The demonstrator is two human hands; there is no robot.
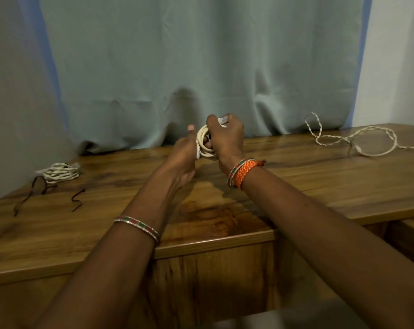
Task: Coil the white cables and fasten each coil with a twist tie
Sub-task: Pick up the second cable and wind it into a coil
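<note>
At nine o'clock on the wooden table (296, 176), a coiled white cable (59, 173) is lying beside two dark twist ties (35, 191). At centre, just above the tabletop, the left hand (183, 160) is steadying a white coil (204, 144), thumb raised; its fingers are hidden, so I cannot tell their grasp. The right hand (226, 136) is clenching around the same coil and pinching a connector end (223, 120) at twelve o'clock. At two o'clock, a loose twisted cable (357, 138) is sprawling before the curtain (201, 67).
</note>
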